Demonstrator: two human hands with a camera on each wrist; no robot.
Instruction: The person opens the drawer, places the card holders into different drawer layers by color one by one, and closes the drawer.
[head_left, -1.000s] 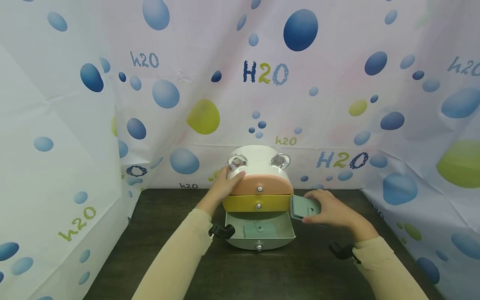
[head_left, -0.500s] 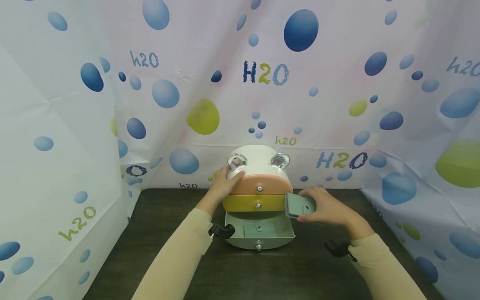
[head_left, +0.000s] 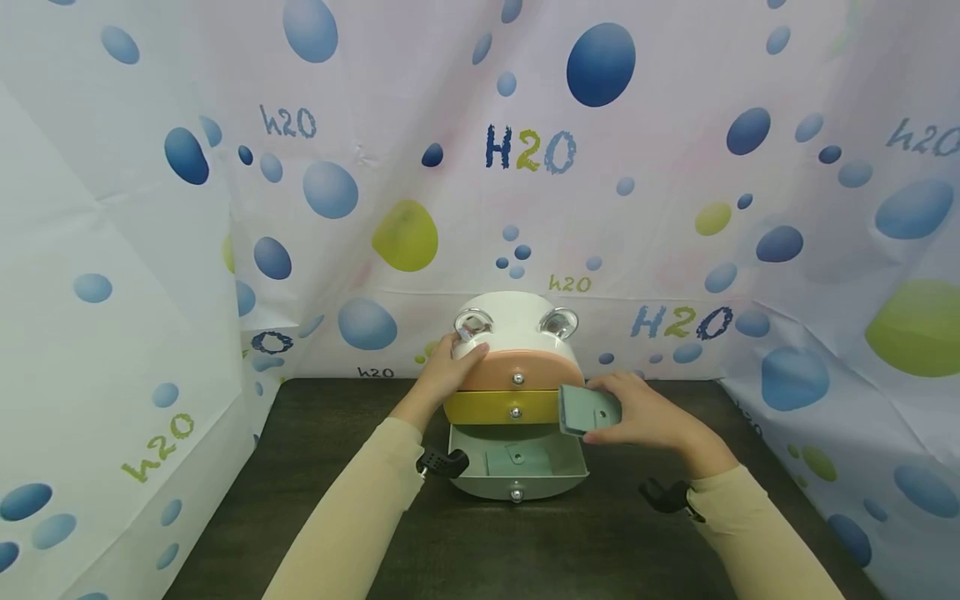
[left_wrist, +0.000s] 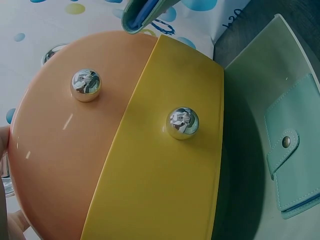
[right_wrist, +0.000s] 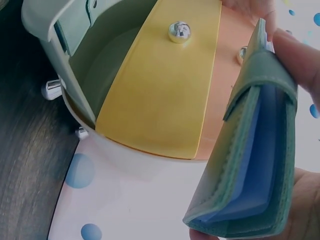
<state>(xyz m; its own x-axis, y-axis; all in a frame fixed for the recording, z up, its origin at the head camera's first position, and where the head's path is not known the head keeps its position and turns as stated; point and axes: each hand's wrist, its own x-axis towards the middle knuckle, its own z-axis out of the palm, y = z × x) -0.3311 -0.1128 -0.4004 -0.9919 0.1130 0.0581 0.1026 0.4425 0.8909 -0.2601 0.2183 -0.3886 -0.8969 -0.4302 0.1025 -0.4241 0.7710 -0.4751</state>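
Note:
A small drawer box [head_left: 517, 321] with a white top and silver ear-shaped loops stands at the table's middle. Its peach drawer [head_left: 540, 371] and yellow drawer [head_left: 487, 408] are closed, while the pale green bottom drawer [head_left: 480, 487] is pulled out. Inside that drawer lies a mint green snap card holder [left_wrist: 295, 155]. My left hand [head_left: 442, 373] holds the box's upper left side, thumb at the front edge. With thumb and fingers my right hand [head_left: 648, 417] grips a second card holder [right_wrist: 267, 150], blue sleeves showing at its side. It overlaps the yellow drawer's right end in the head view.
A dark wooden table [head_left: 480, 550] extends in front of and beside the box. Behind it hangs a white cloth [head_left: 675, 83] printed with blue and green drops. A black wrist strap [head_left: 442, 461] on the left arm hangs close to the open drawer.
My right hand has carried its card holder leftward, from beside the box to in front of the yellow drawer's right end. The left hand stays on the box.

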